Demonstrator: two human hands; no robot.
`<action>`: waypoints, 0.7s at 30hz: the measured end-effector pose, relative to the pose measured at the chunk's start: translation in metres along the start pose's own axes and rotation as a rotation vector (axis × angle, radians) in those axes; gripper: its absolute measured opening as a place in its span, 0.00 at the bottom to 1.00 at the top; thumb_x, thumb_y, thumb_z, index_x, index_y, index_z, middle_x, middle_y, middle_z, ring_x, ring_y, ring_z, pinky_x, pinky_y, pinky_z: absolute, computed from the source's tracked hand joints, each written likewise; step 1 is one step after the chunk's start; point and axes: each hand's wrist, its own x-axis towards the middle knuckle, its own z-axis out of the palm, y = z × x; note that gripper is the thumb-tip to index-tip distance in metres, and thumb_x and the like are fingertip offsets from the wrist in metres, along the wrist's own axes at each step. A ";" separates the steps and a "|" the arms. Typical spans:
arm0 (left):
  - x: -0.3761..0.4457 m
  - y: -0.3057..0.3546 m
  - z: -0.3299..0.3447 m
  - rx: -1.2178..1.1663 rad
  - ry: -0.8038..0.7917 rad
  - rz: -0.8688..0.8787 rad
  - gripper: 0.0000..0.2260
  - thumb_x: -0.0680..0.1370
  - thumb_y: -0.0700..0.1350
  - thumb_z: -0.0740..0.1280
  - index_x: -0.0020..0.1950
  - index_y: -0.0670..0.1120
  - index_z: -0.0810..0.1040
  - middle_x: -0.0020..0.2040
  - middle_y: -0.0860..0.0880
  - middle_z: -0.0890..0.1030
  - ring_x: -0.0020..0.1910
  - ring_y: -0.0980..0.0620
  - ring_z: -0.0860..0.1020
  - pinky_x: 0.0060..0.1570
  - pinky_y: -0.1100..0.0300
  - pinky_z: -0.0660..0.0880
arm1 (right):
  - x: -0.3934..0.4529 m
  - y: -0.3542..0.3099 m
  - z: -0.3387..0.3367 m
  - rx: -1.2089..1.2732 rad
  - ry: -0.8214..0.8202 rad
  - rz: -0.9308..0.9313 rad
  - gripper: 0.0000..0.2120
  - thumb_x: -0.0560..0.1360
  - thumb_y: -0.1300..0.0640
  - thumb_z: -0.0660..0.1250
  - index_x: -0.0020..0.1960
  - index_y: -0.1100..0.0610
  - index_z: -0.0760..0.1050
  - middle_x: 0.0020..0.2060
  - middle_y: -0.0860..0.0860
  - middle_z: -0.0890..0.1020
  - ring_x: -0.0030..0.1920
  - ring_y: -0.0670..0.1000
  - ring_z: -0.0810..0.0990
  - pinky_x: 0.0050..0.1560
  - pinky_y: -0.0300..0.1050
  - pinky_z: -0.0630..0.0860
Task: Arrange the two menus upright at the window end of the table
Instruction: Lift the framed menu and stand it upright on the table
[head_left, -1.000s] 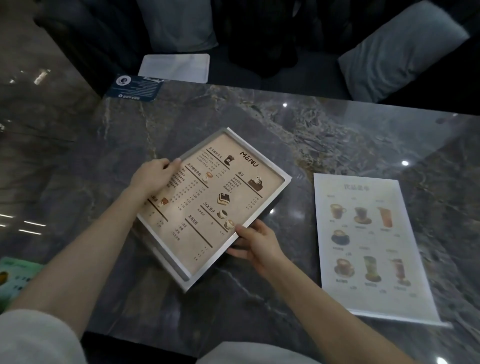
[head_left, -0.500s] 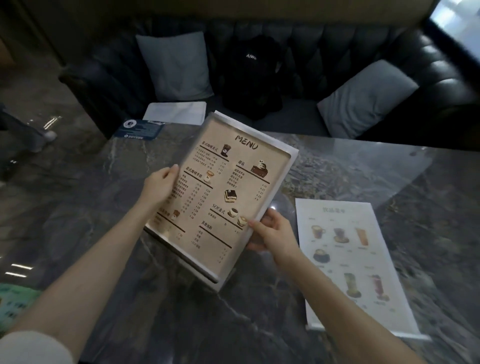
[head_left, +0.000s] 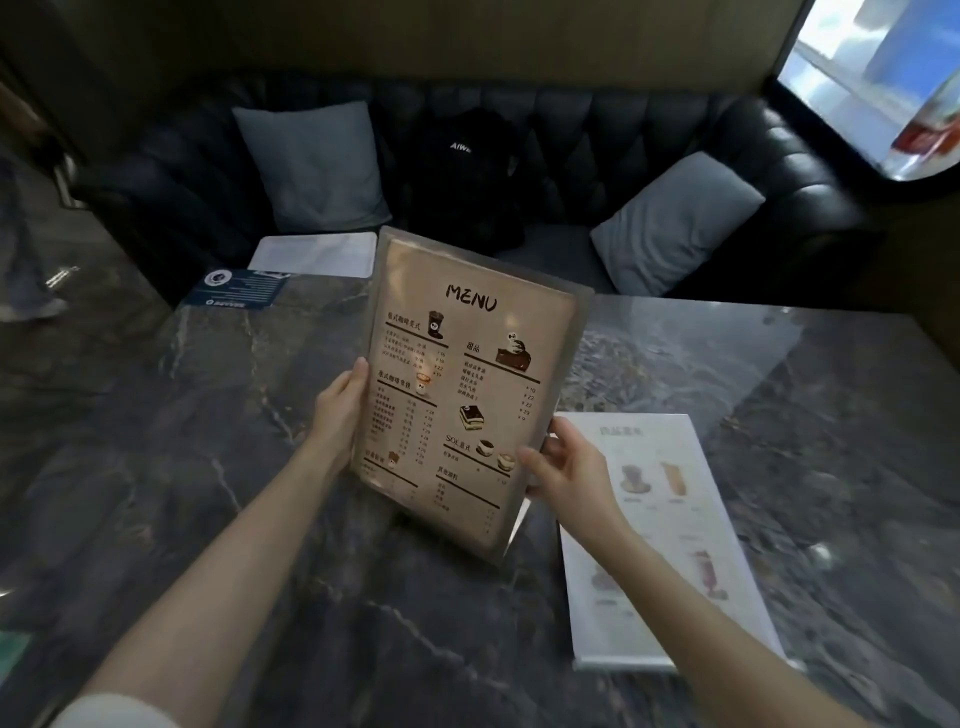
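Menu 1: tan "MENU" sheet in a clear acrylic frame (head_left: 462, 395), being held off the dark marble tabletop (head_left: 208, 415), tilted nearly upright, print facing the camera, over the tabletop's middle.
Left hand: left hand (head_left: 337, 410) is gripping the frame's left edge, fingers curled behind it, thumb on the front.
Right hand: right hand (head_left: 566, 467) is pinching the frame's lower right edge, thumb on the front, fingers wrapped behind.
Menu 2: white drinks menu with cup pictures (head_left: 665, 535), lying flat near the tabletop's right side, just beside the right hand, partly covered by the right forearm.
Far left corner: dark blue printed card (head_left: 236, 288) lying flat at the tabletop's far edge.
Behind: black tufted sofa (head_left: 597, 135) with two grey cushions; window (head_left: 878, 78) at upper right.
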 end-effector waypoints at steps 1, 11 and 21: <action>0.000 -0.003 0.001 -0.023 -0.018 -0.015 0.12 0.78 0.55 0.60 0.45 0.50 0.79 0.37 0.54 0.85 0.36 0.59 0.83 0.30 0.67 0.77 | -0.001 0.002 0.000 -0.018 0.008 -0.009 0.14 0.74 0.64 0.64 0.48 0.44 0.72 0.47 0.44 0.83 0.49 0.45 0.83 0.42 0.44 0.83; 0.001 -0.012 -0.013 -0.092 -0.091 -0.057 0.14 0.77 0.57 0.60 0.51 0.50 0.79 0.45 0.52 0.86 0.46 0.56 0.84 0.40 0.61 0.78 | -0.012 0.021 0.012 -0.109 0.052 -0.033 0.09 0.74 0.62 0.64 0.53 0.54 0.72 0.52 0.54 0.83 0.52 0.52 0.82 0.51 0.58 0.79; -0.013 -0.031 -0.023 -0.216 -0.108 -0.083 0.18 0.78 0.57 0.56 0.59 0.49 0.77 0.60 0.46 0.80 0.59 0.48 0.78 0.58 0.49 0.73 | -0.026 0.036 0.016 -0.319 -0.008 -0.119 0.08 0.76 0.56 0.63 0.55 0.53 0.70 0.53 0.47 0.81 0.53 0.47 0.80 0.51 0.45 0.80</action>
